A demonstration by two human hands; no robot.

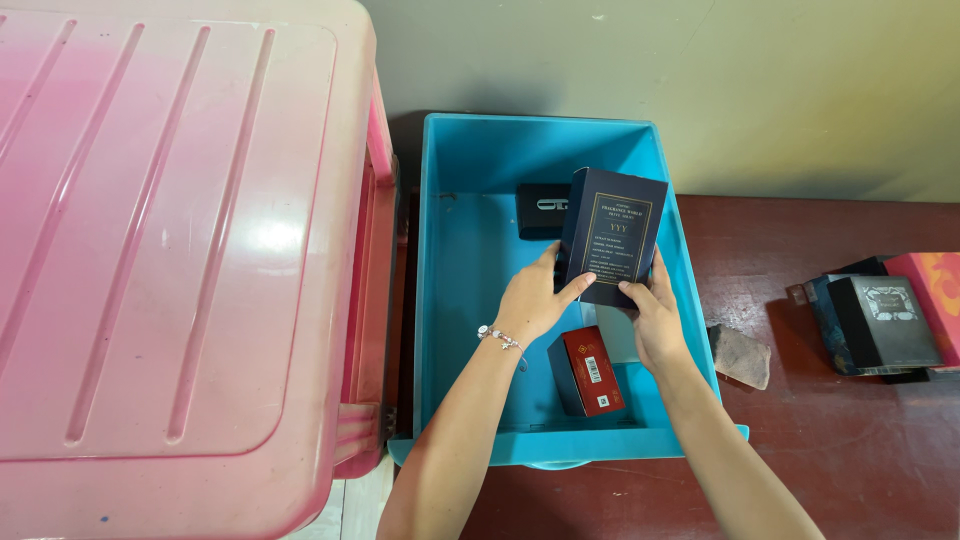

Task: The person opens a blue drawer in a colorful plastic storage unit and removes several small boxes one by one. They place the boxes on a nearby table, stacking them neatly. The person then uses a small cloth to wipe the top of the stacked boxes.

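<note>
pink bin lid (170,230); stacked boxes (885,320) — stone chunk (740,356)

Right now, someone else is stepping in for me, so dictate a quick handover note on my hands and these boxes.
Left hand and right hand: both grip the dark blue box, held upright over the blue bin.
In the bin already: a red box near the front and a black box at the back.
Not yet in: the dark blue box is not set down, and a stack of boxes sits on the dark red surface to the right.
</note>
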